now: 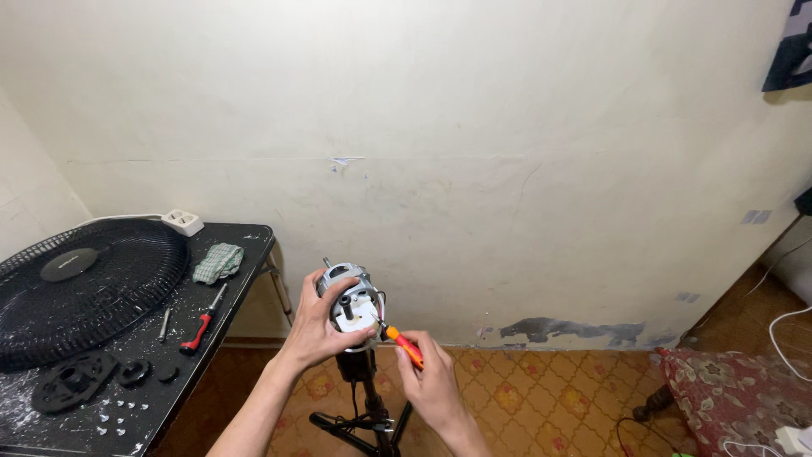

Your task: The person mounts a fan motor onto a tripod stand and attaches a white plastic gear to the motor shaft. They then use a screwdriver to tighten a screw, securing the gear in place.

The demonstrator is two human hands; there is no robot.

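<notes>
While my left hand (pixel 326 326) grips the grey-white fan motor (pixel 349 300) on its black stand (pixel 365 406), right hand (pixel 436 381) pinches an orange screwdriver (pixel 404 345) against it, just right of the black table (pixel 216 338) with the fan grille (pixel 85 288).

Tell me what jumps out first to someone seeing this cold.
Centre frame, the left hand grips a bare fan motor on top of a black stand, while the right hand works an orange-handled screwdriver against it. At the left, a black fan grille lies flat on a black table, with a red-handled screwdriver, a cloth and small black parts beside it.
</notes>
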